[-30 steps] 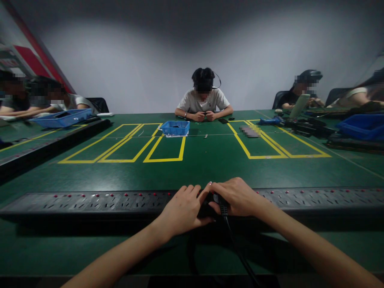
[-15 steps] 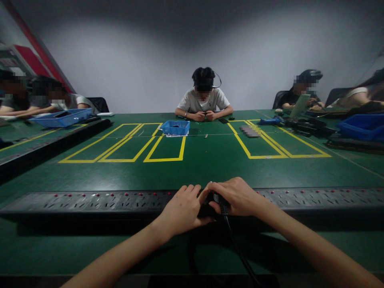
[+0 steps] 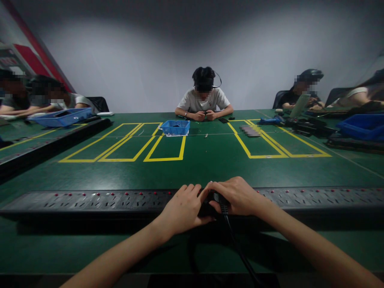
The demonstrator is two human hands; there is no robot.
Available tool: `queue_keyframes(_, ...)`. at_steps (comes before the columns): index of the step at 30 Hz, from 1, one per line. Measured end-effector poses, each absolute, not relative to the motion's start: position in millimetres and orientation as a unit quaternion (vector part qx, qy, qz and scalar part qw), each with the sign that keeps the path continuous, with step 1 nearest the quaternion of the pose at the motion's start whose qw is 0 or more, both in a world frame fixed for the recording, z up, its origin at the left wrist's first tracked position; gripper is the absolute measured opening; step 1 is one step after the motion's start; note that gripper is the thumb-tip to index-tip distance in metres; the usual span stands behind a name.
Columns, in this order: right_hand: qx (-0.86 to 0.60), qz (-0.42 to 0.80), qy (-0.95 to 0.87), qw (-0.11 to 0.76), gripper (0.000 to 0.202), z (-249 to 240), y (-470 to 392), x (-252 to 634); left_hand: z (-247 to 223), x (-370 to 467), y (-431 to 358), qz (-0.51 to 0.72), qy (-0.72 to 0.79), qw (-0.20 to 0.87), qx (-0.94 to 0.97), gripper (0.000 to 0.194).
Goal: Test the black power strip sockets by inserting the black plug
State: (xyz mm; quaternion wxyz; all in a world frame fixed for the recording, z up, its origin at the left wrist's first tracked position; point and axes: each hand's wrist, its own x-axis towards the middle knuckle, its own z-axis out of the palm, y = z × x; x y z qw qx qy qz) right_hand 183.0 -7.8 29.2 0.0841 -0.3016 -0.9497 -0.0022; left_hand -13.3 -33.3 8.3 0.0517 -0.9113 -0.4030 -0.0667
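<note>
At the near edge of the green surface (image 3: 210, 168), both of the person's hands meet over a long black power strip (image 3: 90, 201) that runs from left to right. Left hand (image 3: 183, 210): curled, palm down, fingers bent on the strip, thumb pressed against a small dark plug (image 3: 210, 204) between the two hands. Right hand (image 3: 237, 196): closed over the top of the plug, fingertips touching those of the left hand. Black cable (image 3: 237, 252): leaves the plug beneath the right hand and runs toward the viewer, off the lower edge. The plug sits on the strip at about its middle; most of it is hidden by the hands.

Farther back, yellow outlines (image 3: 126, 146) mark rectangles on the surface, and a small blue tray (image 3: 175, 127) rests at the far end of one. Beyond it, a person in a white shirt (image 3: 204, 102) sits facing the viewer, hands together at the far edge. Other people sit at the left and right margins beside larger blue bins (image 3: 61, 118).
</note>
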Motion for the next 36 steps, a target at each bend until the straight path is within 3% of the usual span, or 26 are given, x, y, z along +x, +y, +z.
queue_keyframes(5,-0.295,-0.018,-0.951,0.09,0.031,25.1,-5.9,184.3,9.3,-13.3,-33.5,-0.067,-0.402,0.055,-0.911,0.069)
queue_keyframes(36,-0.286,-0.027,-0.951,0.112,0.03,24.9,-5.9,184.3,6.6,-14.2,-32.6,-0.067,-0.405,0.045,-0.911,0.07)
